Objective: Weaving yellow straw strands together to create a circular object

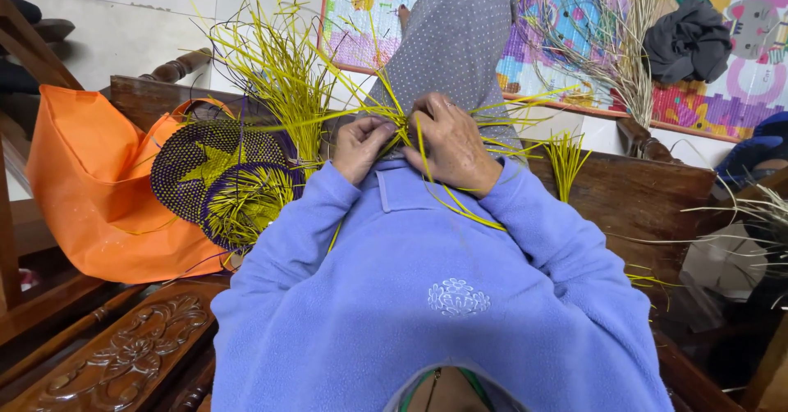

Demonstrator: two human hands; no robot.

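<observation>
The fingertips of the left hand [359,145] and the right hand [450,143] were buried in the crossing yellow strips [402,129], so how tightly each grip closed could not be told. The woven piece forming between them was hidden by the knuckles. The purple-and-yellow woven hat [217,178] was partly covered by the lilac sleeve [287,248] and by loose strands. The orange bag [90,182] hid its own contents. The carved wooden bench [123,354] was cut off at the bottom edge.

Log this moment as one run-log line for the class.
left hand: pinching thin yellow straw strips | right hand: gripping same strips | nearby: purple-and-yellow woven hat, orange fabric bag
</observation>
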